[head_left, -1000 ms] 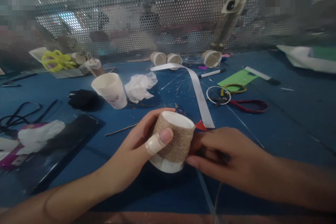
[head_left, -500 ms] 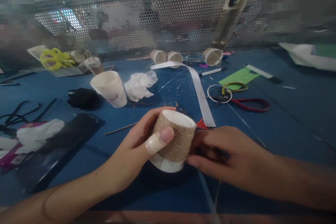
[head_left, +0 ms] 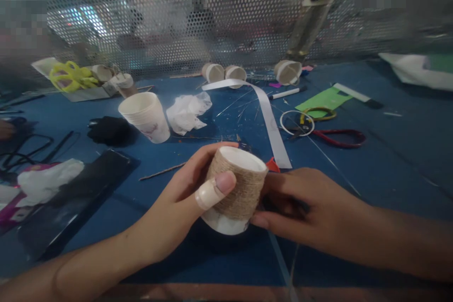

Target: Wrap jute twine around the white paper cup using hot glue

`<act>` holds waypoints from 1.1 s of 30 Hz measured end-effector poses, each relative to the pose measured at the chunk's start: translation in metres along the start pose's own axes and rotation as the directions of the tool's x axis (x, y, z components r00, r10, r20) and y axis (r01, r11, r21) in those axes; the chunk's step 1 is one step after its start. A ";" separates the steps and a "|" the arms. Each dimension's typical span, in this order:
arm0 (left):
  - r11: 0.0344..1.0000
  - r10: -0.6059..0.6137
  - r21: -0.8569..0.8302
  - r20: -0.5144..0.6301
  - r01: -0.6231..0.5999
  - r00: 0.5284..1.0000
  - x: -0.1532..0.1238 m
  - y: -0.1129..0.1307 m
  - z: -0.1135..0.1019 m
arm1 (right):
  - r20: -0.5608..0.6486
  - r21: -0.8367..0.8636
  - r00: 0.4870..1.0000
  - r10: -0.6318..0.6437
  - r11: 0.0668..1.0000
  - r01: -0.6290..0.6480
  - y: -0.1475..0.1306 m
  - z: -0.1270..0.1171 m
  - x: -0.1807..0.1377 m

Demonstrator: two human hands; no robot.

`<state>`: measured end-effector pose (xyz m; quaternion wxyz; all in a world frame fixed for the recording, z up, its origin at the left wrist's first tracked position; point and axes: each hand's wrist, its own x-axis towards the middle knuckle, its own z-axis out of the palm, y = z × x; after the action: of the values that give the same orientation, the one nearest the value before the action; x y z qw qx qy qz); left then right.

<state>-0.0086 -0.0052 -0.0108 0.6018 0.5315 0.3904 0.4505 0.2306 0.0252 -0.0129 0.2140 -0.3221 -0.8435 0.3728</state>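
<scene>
A paper cup (head_left: 239, 193) wrapped in rows of brown twine is tilted in front of me, its white open rim up and its bare printed band at the bottom. My left hand (head_left: 198, 188) is closed around its left side, with a bandage on the thumb lying across the twine. On the right side of the cup my right hand (head_left: 300, 207) is curled against it, thumb at the lower edge of the wrapping. The other fingertips are partly hidden behind the cup. Just beyond the rim lies a small red piece (head_left: 272, 165).
Stacked paper cups (head_left: 146, 120) and crumpled white plastic (head_left: 189, 113) stand ahead. To the right lie a white strip (head_left: 269, 127), red-handled pliers (head_left: 339, 138) and green card (head_left: 323, 101). Yellow scissors (head_left: 67, 77) rest in a box. A perforated metal screen (head_left: 240, 23) closes the back.
Both hands keep their hold on the cup, which has barely moved. The view has shifted slightly, and a blurred shape like a person's hand has appeared at the left edge.
</scene>
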 end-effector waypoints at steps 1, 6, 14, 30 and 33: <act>1.000 0.001 0.007 0.010 -0.001 1.000 -0.001 0.001 0.000 | -0.001 0.008 1.000 -0.004 1.000 0.004 0.001 0.000 0.001; 0.996 0.006 0.091 0.044 -0.010 0.999 -0.003 0.007 0.001 | 0.032 0.036 0.999 -0.007 0.999 0.006 0.002 0.000 0.001; 0.995 -0.003 0.103 0.068 -0.004 0.998 -0.002 0.007 0.000 | 0.051 0.013 0.998 -0.024 1.000 0.023 0.000 0.000 -0.001; 0.998 0.008 0.067 0.105 -0.015 0.994 0.000 0.002 -0.005 | 0.040 0.033 0.999 -0.030 0.999 0.029 0.001 0.000 0.000; 0.997 0.015 0.074 0.084 -0.021 0.996 0.000 0.001 -0.004 | 0.039 0.035 0.999 -0.014 0.999 0.013 -0.001 0.001 -0.001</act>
<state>-0.0127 -0.0041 -0.0104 0.5930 0.5757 0.3767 0.4183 0.2309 0.0237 -0.0131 0.2054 -0.3053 -0.8431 0.3922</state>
